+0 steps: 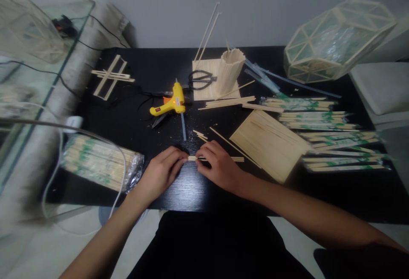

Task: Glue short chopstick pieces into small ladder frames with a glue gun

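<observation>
Black table [179, 194] is standing at a grey wall [166, 6]. Left hand [161, 172] and right hand [219, 166] are pinching the bamboo sticks [236, 159], which are lying left-to-right, sticking out beyond the right fingers.

Home craft desk: glue gun [169, 104], chopsticks [322, 117].

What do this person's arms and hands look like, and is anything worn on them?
Both arms are bare from the bottom edge of the picture to the fingertips: no sleeves show. The left hand and the right hand wear no gloves, and no rings, watch or bracelet can be seen. Dark clothing covers the lap below the table edge.
</observation>
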Motion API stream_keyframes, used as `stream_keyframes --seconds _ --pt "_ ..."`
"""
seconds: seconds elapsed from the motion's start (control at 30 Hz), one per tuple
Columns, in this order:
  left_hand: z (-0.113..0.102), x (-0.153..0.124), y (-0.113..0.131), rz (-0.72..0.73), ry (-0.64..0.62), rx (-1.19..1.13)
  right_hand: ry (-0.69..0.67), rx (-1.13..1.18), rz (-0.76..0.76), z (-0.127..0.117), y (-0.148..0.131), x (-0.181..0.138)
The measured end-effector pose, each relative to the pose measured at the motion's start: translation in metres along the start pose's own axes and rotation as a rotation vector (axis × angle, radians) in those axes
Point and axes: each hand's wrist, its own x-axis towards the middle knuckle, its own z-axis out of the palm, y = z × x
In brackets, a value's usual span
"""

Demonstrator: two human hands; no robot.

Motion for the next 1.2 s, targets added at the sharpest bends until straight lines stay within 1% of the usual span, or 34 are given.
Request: stream_keyframes --seconds 0.2,0.63,1.2 --pt "-0.0014 0.0002 0.0005 0.007 -0.002 0.003 0.036 0.016 -0.017 0.0010 0.0007 0.0001" --pt "0.0006 0.0004 -0.0009 0.030 0.031 0.010 0.034 0.003 -0.032 0.0016 0.0014 -0.0009" --pt "0.0004 0.0022 0.0006 0.024 0.030 0.009 0.046 -0.001 -0.045 0.0020 0.0016 0.0000"
